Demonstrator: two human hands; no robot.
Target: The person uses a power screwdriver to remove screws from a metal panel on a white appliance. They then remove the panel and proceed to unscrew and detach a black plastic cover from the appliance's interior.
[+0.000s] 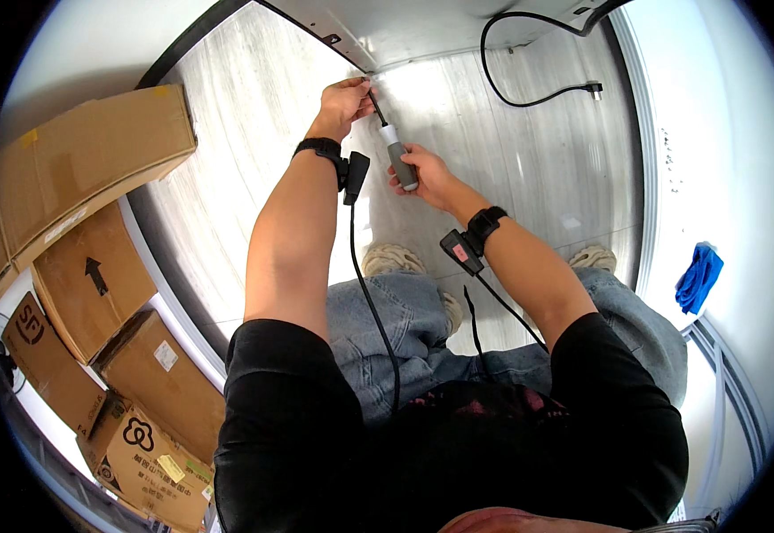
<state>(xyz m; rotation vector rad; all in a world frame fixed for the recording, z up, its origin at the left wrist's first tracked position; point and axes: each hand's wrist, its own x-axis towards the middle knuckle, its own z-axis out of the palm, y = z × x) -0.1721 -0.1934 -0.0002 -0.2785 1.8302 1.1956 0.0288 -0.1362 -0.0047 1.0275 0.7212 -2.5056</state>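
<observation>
A screwdriver (402,166) with a grey and white handle and a dark shaft slants up and left from my right hand (427,173). That hand is closed round the handle. My left hand (344,103) is closed at the far end of the shaft, its fingertips against it by the lower corner of a large pale metal panel (413,31). Those fingers hide the screwdriver's tip, so I cannot make out what it touches.
Cardboard boxes (94,164) are stacked along the left. A black power cord (486,67) with a plug loops over the pale wood-look floor (538,169). On the right lies a blue cloth (699,277). Cabled black devices are strapped to both my wrists.
</observation>
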